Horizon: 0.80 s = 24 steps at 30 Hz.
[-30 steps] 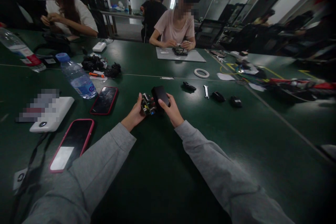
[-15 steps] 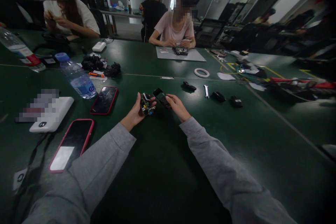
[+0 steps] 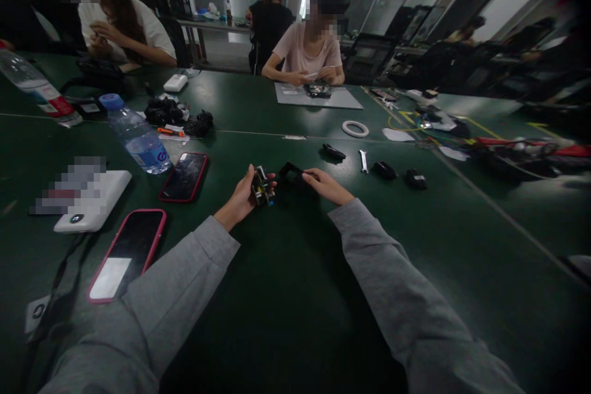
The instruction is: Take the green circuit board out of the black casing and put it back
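Note:
In my left hand (image 3: pixel 241 197) is a small circuit board (image 3: pixel 263 187) with yellow and blue parts, held between thumb and fingers. My right hand (image 3: pixel 327 186) pinches a black plastic casing (image 3: pixel 292 175) that looks like a hollow frame. The casing is tilted and sits just right of the board, with a small gap between them. Both are held above the dark green table (image 3: pixel 286 295). Beyond my right hand lie a black plastic piece (image 3: pixel 333 152), a small wrench (image 3: pixel 364 162) and two more black pieces, one of them a rounded part (image 3: pixel 385 170).
To my left are two phones in red cases, the nearer phone (image 3: pixel 132 252) beside my sleeve, a white power bank (image 3: pixel 99 203) and a water bottle (image 3: pixel 141 141). An orange-handled tool (image 3: pixel 170 131) lies by black parts. A tape roll (image 3: pixel 355 129) is farther off. Across sits a person (image 3: pixel 307 52) working.
My right hand has moved slightly right and down, turning the black casing so its hollow frame shows. The board in my left hand has shifted a little right and tilted.

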Each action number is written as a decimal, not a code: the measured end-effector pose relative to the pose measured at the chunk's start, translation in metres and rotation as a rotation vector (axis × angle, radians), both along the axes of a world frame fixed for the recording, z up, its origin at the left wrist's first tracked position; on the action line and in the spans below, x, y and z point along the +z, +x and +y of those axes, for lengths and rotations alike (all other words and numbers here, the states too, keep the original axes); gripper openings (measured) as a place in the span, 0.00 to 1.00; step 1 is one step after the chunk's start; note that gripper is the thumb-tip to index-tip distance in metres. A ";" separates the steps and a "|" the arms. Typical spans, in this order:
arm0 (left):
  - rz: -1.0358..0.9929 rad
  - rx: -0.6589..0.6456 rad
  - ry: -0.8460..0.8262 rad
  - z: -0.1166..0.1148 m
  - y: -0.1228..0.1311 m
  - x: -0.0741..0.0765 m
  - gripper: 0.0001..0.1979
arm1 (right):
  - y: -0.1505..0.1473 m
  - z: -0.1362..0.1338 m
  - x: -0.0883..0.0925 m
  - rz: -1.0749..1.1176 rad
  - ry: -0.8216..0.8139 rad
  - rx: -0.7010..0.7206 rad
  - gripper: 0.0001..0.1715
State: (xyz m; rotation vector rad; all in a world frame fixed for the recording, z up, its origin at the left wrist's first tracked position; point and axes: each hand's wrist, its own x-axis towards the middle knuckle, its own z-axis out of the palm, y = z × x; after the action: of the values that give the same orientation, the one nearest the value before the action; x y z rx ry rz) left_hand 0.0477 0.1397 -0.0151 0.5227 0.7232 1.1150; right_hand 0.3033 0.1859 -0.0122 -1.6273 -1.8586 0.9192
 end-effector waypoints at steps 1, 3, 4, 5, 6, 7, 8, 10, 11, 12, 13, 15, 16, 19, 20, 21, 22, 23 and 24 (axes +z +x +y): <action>0.006 0.011 0.013 0.000 0.000 0.000 0.24 | 0.003 0.001 0.001 -0.049 0.034 -0.009 0.17; 0.027 0.040 0.039 0.000 0.000 0.001 0.23 | 0.006 0.002 0.004 -0.127 0.143 -0.042 0.15; 0.041 0.057 0.055 0.000 -0.001 0.002 0.22 | 0.005 0.002 0.006 -0.143 0.212 -0.065 0.14; 0.055 0.073 0.073 0.000 -0.001 0.003 0.22 | 0.004 0.001 0.010 -0.139 0.282 -0.083 0.14; 0.068 0.085 0.096 0.000 -0.002 0.004 0.21 | 0.001 -0.001 0.014 -0.117 0.344 -0.091 0.14; 0.081 0.095 0.125 0.000 -0.002 0.004 0.21 | -0.003 -0.004 0.019 -0.081 0.389 -0.082 0.15; 0.095 0.104 0.157 0.000 -0.002 0.005 0.21 | -0.008 -0.008 0.023 -0.039 0.417 -0.058 0.16; 0.120 0.116 0.219 -0.001 -0.002 0.007 0.21 | -0.021 -0.018 0.032 0.039 0.429 0.021 0.18; 0.125 0.115 0.241 -0.001 -0.002 0.008 0.21 | -0.028 -0.023 0.035 0.071 0.415 0.069 0.20; 0.120 0.115 0.253 -0.002 -0.001 0.009 0.20 | -0.035 -0.028 0.037 0.104 0.389 0.117 0.22; 0.104 0.111 0.253 -0.003 -0.001 0.011 0.20 | -0.041 -0.032 0.038 0.136 0.351 0.165 0.24; 0.049 0.100 0.228 -0.005 0.001 0.015 0.20 | -0.053 -0.040 0.036 0.198 0.261 0.242 0.30; 0.022 0.100 0.208 -0.005 0.002 0.018 0.20 | -0.057 -0.043 0.034 0.224 0.221 0.266 0.32; -0.022 0.102 0.146 -0.005 0.004 0.025 0.19 | -0.069 -0.049 0.025 0.297 0.164 0.311 0.42; -0.029 0.102 0.126 -0.005 0.005 0.027 0.19 | -0.073 -0.051 0.022 0.325 0.157 0.326 0.45; -0.038 0.104 0.104 -0.004 0.005 0.029 0.19 | -0.077 -0.052 0.019 0.359 0.146 0.338 0.47; -0.046 0.107 0.084 -0.003 0.006 0.029 0.19 | -0.081 -0.053 0.015 0.396 0.129 0.342 0.47; -0.053 0.110 0.066 -0.002 0.007 0.029 0.19 | -0.084 -0.054 0.012 0.429 0.108 0.334 0.45; -0.057 0.114 0.054 -0.001 0.007 0.027 0.19 | -0.087 -0.054 0.008 0.456 0.092 0.311 0.43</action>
State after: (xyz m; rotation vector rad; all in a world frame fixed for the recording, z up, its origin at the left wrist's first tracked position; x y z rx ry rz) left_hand 0.0547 0.1386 0.0123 0.4982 0.6814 1.2543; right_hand 0.2159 0.1316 -0.0043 -0.9817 -1.8146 1.1972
